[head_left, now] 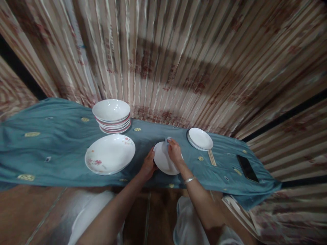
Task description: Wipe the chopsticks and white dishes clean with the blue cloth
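My left hand (149, 163) grips a small white plate (166, 164) by its left edge, keeping it tilted over the front part of the table. Across the plate's upper right lies my right hand (174, 151), its fingers closed on a pale cloth (167, 139) pressed to the plate's surface. Most of the cloth is hidden under the fingers. To the left of my hands is a large white plate with pink flowers (111, 154). A short stack of small white plates (201, 139) stands to the right of them.
Behind the flowered plate rises a pile of plates topped by a white bowl (111, 110). Chopsticks (212, 158) lie by the small plates, and a black phone (247, 168) lies farther right. A green cloth (63, 146) covers the table; a pleated curtain (158, 61) hangs behind.
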The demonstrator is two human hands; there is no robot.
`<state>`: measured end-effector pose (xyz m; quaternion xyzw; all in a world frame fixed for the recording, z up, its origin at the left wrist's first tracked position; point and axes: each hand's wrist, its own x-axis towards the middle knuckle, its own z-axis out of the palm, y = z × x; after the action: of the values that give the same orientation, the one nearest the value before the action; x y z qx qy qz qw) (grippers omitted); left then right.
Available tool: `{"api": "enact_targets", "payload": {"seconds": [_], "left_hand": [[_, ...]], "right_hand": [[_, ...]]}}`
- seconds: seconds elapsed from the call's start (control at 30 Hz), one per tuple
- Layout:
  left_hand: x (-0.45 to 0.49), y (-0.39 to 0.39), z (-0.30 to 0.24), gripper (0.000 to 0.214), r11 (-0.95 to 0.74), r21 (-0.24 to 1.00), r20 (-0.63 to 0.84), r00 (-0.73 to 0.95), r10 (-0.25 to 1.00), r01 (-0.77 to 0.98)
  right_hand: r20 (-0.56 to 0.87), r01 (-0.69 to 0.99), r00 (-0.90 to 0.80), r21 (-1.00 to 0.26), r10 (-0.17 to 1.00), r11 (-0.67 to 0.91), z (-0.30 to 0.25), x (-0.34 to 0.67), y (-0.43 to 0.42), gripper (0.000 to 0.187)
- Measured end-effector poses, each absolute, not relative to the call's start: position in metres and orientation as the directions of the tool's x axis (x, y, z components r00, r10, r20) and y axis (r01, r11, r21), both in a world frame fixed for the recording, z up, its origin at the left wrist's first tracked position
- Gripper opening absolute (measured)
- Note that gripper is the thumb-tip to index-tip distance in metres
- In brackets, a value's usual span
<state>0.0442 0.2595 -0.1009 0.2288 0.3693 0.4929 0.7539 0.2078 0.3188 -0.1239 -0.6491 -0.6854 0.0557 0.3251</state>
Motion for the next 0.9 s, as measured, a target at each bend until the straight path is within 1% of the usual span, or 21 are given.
{"api": "enact_targets", "payload": {"seconds": [0.13,0.2,0.3,0.37,0.47,0.53,0.6,0.73,0.83,0.9], "left_hand": [[0.045,0.261,-0.104,0.060,0.404,0.707,-0.318,0.250,0.915,-0.581],[0.045,0.261,-0.106,0.062,0.401,0.698,-0.313,0.252,0.916,-0.593],[0.045,0.261,-0.107,0.059,0.401,0.683,-0.326,0.237,0.915,-0.610],[0.045,0.261,-0.105,0.053,0.425,0.664,-0.356,0.240,0.903,-0.615],[0.044,0.262,-0.100,0.047,0.525,0.598,-0.441,0.298,0.847,-0.605],[0.043,0.262,-0.095,0.051,0.561,0.560,-0.462,0.332,0.822,-0.610],[0.043,0.263,-0.093,0.052,0.560,0.546,-0.457,0.339,0.822,-0.623],[0.045,0.264,-0.092,0.049,0.515,0.569,-0.410,0.322,0.854,-0.642],[0.049,0.265,-0.095,0.048,0.461,0.585,-0.350,0.304,0.886,-0.668],[0.051,0.266,-0.097,0.049,0.454,0.585,-0.346,0.299,0.889,-0.672]], "right_hand": [[0.374,0.807,-0.015,-0.543,0.927,0.231,-0.123,0.191,0.321,0.045],[0.374,0.783,-0.037,-0.565,0.927,0.259,-0.122,0.181,0.318,0.044],[0.374,0.742,-0.080,-0.597,0.924,0.305,-0.117,0.165,0.309,0.041],[0.363,0.708,-0.124,-0.620,0.924,0.338,-0.114,0.156,0.300,0.040],[0.338,0.651,-0.177,-0.664,0.924,0.368,-0.108,0.151,0.285,0.040],[0.307,0.609,-0.200,-0.705,0.930,0.364,-0.105,0.152,0.274,0.040],[0.264,0.564,-0.225,-0.749,0.938,0.346,-0.101,0.156,0.263,0.039],[0.162,0.492,-0.253,-0.827,0.954,0.271,-0.095,0.166,0.239,0.032],[0.095,0.487,-0.266,-0.845,0.959,0.219,-0.092,0.178,0.223,0.029],[0.063,0.519,-0.280,-0.829,0.958,0.207,-0.090,0.187,0.213,0.028]]}}
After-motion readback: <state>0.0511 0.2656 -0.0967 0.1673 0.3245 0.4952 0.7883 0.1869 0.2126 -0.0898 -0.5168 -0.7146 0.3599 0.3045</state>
